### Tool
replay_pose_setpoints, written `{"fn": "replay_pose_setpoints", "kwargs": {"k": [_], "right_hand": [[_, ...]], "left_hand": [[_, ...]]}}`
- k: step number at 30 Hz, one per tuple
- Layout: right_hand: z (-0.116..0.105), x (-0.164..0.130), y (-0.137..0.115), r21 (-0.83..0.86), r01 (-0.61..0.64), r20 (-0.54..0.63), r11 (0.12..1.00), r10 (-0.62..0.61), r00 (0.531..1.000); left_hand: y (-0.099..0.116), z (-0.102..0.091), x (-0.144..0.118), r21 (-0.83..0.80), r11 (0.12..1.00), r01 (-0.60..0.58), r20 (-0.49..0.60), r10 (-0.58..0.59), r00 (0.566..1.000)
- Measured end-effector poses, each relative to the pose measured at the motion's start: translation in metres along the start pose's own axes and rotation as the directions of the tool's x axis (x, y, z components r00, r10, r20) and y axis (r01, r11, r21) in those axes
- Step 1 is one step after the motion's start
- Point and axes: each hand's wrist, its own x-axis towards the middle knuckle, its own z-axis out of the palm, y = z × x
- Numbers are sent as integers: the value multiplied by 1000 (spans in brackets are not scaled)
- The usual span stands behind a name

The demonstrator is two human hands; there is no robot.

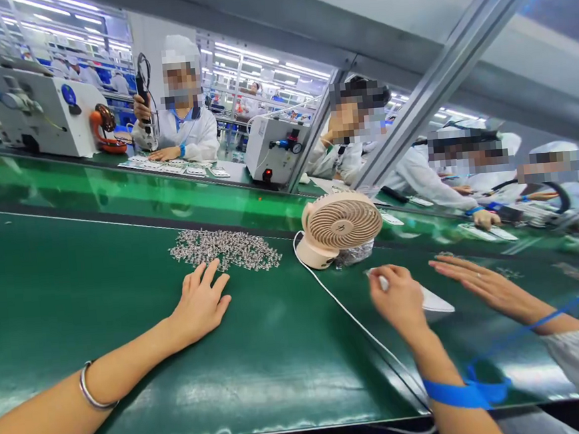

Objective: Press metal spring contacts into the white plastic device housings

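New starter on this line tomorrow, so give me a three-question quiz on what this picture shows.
1. True or false: the left hand lies flat on the green mat beside the pile of small metal parts.
2. What does the right hand rest on: A) the fan, B) a flat white piece, C) the white cable?
3. What colour is the strap on the right wrist?

Key: 1 true; 2 B; 3 blue.

- A heap of small metal parts (226, 249) lies on the mat (100, 305), centre frame, just above the left hand (201, 304).
- The fan (338, 228) stands right of the heap.
- The right hand (399, 298) rests on a white piece (434, 301), lower right.
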Motion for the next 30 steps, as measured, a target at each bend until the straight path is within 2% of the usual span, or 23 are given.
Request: {"fn": "replay_pose_setpoints", "kwargs": {"k": [2,5,10,12,15,18,20,28,30], "right_hand": [[1,9,33,-81,-81,89,993,88,992],[1,4,52,-168,-105,187,980,136,973],[2,-12,39,-285,13,292,959,74,954],[2,-8,34,-312,70,352,947,48,935],[4,3,31,-328,81,399,941,61,915],[5,10,31,-363,64,402,930,95,911],[4,11,30,-371,85,397,925,75,915],[-16,-7,35,-335,270,330,903,-156,931],[-24,-17,28,-292,344,276,892,-266,924]], "left_hand": [[1,0,1,-8,1000,5,15,-4,1000],[1,-1,1,-22,1000,8,32,-7,999],[2,-2,2,-56,998,4,58,-1,998],[2,-3,2,-68,998,4,60,0,998],[1,-5,1,-71,997,-1,57,5,998],[0,-7,1,-61,998,-8,79,13,997],[1,-8,2,-59,998,-11,94,17,995],[2,-9,2,-101,995,-5,106,16,994],[2,-8,3,-110,994,-11,94,22,995]]}}
